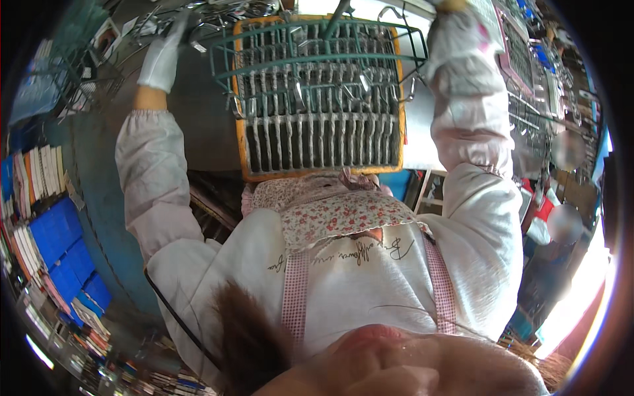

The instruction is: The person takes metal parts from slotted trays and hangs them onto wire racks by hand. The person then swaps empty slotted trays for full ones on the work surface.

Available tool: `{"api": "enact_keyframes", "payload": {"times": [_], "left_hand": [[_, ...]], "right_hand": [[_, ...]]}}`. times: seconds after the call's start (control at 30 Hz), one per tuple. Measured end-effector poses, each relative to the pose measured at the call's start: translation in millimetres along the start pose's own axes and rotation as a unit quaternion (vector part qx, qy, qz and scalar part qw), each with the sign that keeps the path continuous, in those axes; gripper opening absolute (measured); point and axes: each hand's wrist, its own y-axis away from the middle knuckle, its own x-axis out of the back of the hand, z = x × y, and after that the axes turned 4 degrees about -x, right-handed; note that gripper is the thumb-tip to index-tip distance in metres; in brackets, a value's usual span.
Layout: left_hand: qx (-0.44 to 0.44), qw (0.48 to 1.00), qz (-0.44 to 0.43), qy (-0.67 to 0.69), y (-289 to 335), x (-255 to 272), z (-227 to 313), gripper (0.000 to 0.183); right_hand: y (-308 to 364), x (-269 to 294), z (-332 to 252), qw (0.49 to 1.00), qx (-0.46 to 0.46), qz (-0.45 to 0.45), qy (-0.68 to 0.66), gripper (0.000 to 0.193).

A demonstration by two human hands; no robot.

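My left hand [162, 59], in a white glove, reaches out to the upper left and touches a pile of thin metal parts [198, 26] on a grey bench. Whether it grips any of them is unclear. My right hand [452, 5] is almost cut off at the top edge beyond its pale pink sleeve; only a sliver shows. Between my arms sits an orange crate [244, 132] filled with rows of upright metal pieces. A green wire rack [310, 59] lies over the crate's far half, with small metal hooks hanging from it.
Blue bins [63, 251] and stacked flat packs line shelves at the left. Pink-framed wire racks [522, 53] with more metal parts stand at the right. Another person [555, 231] is at the far right. My floral apron and white shirt fill the lower middle.
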Motion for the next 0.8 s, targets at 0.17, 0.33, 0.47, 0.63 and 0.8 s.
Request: {"api": "enact_keyframes", "payload": {"times": [0.17,0.33,0.47,0.63,0.8], "left_hand": [[0.004,0.998,0.023,0.064,46.1,-56.5,2.5,0.048],[0.080,0.961,0.142,0.225,106.0,-103.0,-41.1,0.046],[0.113,0.890,0.149,0.416,125.7,-121.1,-76.5,0.038],[0.169,0.833,0.100,0.517,117.8,-146.7,-32.8,0.038],[0.202,0.780,0.029,0.591,100.0,-152.6,-46.2,0.058]], "right_hand": [[163.4,75.4,45.7,0.912,0.191,0.126,0.340,0.026],[250.4,16.2,21.5,0.950,-0.268,-0.154,-0.042,0.021],[244.7,1.5,78.8,0.960,-0.253,0.044,0.114,0.024],[192.1,2.2,140.4,0.990,-0.002,-0.102,0.093,0.032],[158.0,-20.6,126.9,0.978,-0.007,-0.208,-0.016,0.032]]}}
